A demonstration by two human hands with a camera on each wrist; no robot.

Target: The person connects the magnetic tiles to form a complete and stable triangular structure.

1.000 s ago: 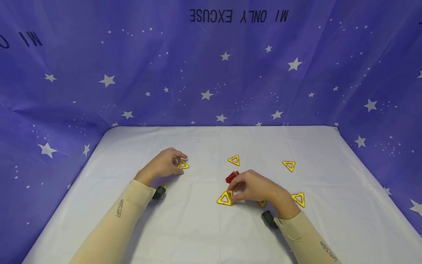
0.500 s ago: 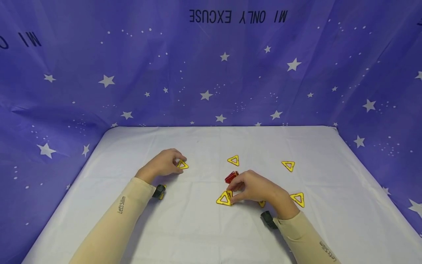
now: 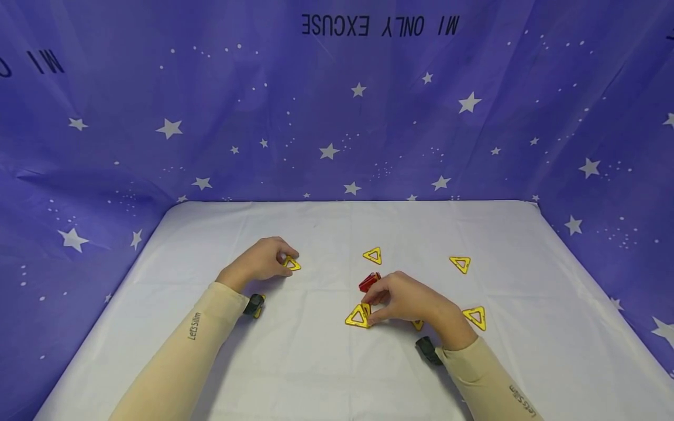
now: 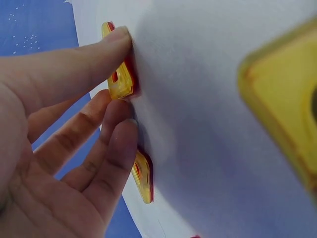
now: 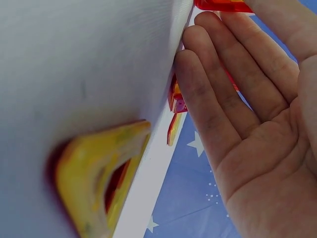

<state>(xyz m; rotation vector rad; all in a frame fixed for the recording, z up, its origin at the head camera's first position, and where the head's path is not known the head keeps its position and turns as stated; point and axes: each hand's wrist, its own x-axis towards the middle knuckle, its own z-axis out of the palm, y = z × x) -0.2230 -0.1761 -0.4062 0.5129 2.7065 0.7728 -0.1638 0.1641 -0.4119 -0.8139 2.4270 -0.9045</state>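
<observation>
In the head view my left hand [image 3: 258, 259] is at the left of the white table, holding a yellow triangular magnetic tile [image 3: 292, 264] between thumb and fingers. The left wrist view has the thumb over this tile [image 4: 122, 85], and a second tile [image 4: 143, 176] shows beyond the fingers. Near the middle, my right hand [image 3: 405, 299] pinches the edge of yellow triangular tiles [image 3: 358, 316], one of which leans behind another. Just behind its fingers lies a red piece [image 3: 370, 282]. In the right wrist view only the tile's red and yellow edge [image 5: 225, 5] shows above the fingers.
Loose yellow triangles lie at the back middle [image 3: 372, 255], back right [image 3: 460, 264] and right [image 3: 475, 318]. Another tile [image 3: 418, 324] is partly hidden under the right hand. One more [image 3: 258, 312] sits behind the left wrist camera [image 3: 254, 304]. A purple starry curtain [image 3: 326, 117] surrounds the table.
The left fingers have closed in from a wider spread onto the tile, which stays in about the same place. The right hand and its tiles have hardly moved.
</observation>
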